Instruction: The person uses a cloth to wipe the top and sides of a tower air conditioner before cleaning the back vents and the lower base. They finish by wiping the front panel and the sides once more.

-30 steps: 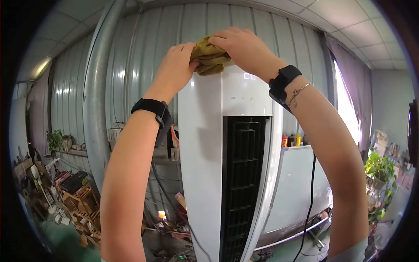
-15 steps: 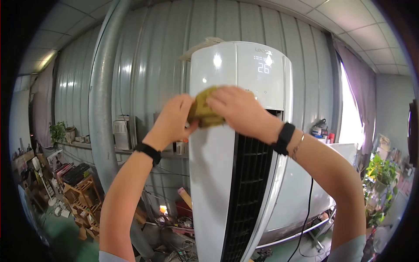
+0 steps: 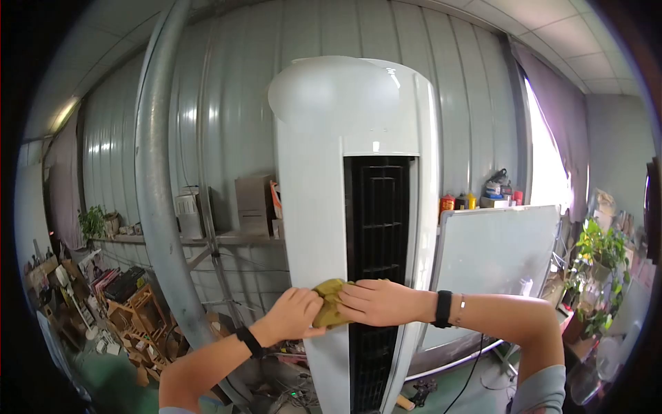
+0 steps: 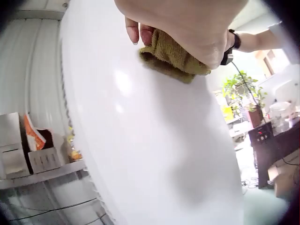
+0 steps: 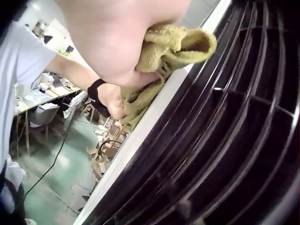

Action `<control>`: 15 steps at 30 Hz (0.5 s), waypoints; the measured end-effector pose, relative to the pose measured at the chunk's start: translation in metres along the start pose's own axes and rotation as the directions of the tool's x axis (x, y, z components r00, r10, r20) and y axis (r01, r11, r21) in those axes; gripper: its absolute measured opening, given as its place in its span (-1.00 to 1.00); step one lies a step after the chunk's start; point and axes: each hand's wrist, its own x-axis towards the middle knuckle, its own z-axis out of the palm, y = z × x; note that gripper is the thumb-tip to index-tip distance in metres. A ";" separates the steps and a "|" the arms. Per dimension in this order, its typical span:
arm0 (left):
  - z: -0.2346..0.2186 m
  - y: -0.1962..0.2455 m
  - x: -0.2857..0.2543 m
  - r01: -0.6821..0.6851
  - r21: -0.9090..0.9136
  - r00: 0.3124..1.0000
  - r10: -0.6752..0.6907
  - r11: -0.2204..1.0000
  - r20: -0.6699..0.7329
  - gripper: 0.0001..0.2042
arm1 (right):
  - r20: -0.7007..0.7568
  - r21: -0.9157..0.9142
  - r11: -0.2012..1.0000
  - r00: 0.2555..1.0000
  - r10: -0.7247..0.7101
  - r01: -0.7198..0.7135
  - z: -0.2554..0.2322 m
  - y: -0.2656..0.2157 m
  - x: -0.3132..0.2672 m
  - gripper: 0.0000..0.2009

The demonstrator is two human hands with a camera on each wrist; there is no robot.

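Both hands press a folded yellow-green cloth (image 3: pixel 329 311) against the tall white air conditioner (image 3: pixel 314 207), low on its front, at the seam beside the black grille (image 3: pixel 378 241). Left hand (image 3: pixel 293 314) fingers curl round the cloth's left side; right hand (image 3: pixel 376 302) fingers pinch its right edge. Risks, as judged: loose cloth loops could snag on the grille slats if dragged across them. Hard sideways pressure might rock the tall, narrow unit. A power cable (image 3: pixel 476 376) hangs below the right forearm and could catch on the arm.
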 end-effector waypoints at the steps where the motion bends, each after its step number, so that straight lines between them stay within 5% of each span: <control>1: -0.007 0.009 0.013 -0.018 0.023 1.000 0.019 1.000 -0.021 -0.36 | -0.003 -0.026 1.000 1.000 0.016 -0.016 -0.011 0.000 -0.012 -0.71; 4: -0.025 0.029 0.069 -0.027 0.059 0.989 0.035 0.998 -0.145 -0.33 | -0.049 -0.126 0.986 0.993 0.104 -0.109 -0.055 0.010 -0.049 -0.72; 8: -0.040 0.038 0.181 0.005 0.166 0.918 0.062 0.986 -0.393 -0.32 | -0.235 -0.352 0.835 0.904 0.358 -0.423 -0.095 0.049 -0.110 -0.72; 11: -0.051 0.036 0.270 0.024 0.294 0.882 0.118 0.956 -0.456 -0.39 | -0.486 -0.296 0.653 0.698 0.525 -0.697 -0.104 0.082 -0.138 -0.61; 15: -0.055 0.018 0.372 0.057 0.483 0.881 0.184 0.874 -0.436 -0.43 | -0.633 -0.043 0.518 0.425 0.647 -0.854 -0.104 0.131 -0.157 -0.45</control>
